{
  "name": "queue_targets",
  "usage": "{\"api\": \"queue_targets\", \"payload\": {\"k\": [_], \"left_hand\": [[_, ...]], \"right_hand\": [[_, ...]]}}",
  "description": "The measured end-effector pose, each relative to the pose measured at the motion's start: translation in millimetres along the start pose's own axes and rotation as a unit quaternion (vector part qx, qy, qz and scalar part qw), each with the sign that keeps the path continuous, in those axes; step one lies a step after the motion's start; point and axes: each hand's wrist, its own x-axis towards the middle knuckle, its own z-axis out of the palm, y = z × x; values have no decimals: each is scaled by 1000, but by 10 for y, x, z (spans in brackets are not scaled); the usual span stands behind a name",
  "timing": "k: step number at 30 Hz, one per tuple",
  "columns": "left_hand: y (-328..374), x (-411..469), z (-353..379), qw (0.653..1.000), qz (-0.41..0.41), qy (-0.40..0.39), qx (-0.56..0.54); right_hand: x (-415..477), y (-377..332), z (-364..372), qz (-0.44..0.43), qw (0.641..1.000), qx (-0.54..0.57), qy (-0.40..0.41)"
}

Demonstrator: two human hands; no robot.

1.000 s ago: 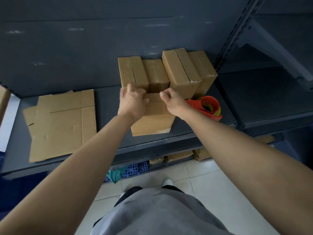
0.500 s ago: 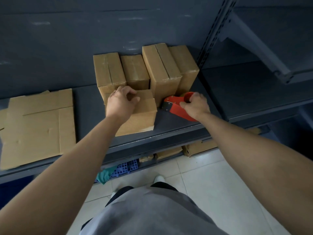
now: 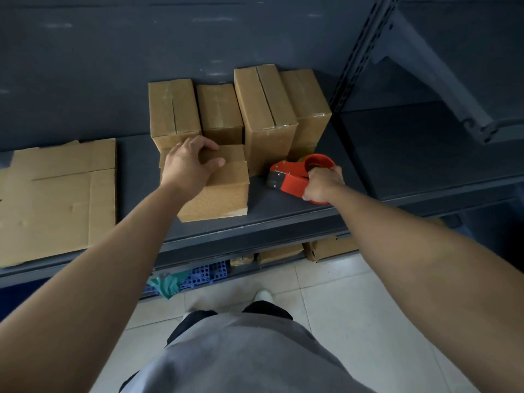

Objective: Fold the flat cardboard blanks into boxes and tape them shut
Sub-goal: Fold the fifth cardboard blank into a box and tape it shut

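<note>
Right hand (image 3: 323, 184) now grips tape dispenser (image 3: 289, 177); left hand (image 3: 188, 168) covers box (image 3: 224, 194) top.

"What does the storeroom look like?"

"A dark grey metal shelf (image 3: 297, 211) runs across the frame at waist height, backed by a scuffed grey panel (image 3: 113, 66) that catches faint streaks of light."

"And to the right?"

"A slotted upright (image 3: 360, 56) divides it from a neighbouring shelf (image 3: 419, 148), with an upper shelf (image 3: 467, 52) slanting overhead."

"What's below?"

"A floor (image 3: 354, 302) of pale tiles, brighter than the dim shelving. Under the shelf sit a blue plastic crate (image 3: 207, 275) and a crumpled green cloth (image 3: 167, 285), touching at the crate's left end."
</note>
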Motion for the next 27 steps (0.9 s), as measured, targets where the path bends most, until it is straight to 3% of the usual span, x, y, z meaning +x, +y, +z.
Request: {"api": "queue_targets", "payload": {"k": [4,9,15,20,27], "left_hand": [[-2,5,-10,1000,6,2,3],[10,-2,-16,1000,17,0,2],[-4,-14,-25,1000,28,-5,2],[-27,-21,-83,998,51,-30,-3],[-110,-14,-210,990,34,-69,-119]], "right_hand": [[-121,162,-218,-30,993,65,-91],[-412,179,-523,-72,956,198,-205],[-685,139,-826,-138,848,376,-347],[-771,-137,-1169,-177,823,397,-366],[-773,-650,-1515,-215,810,360,-411]]}}
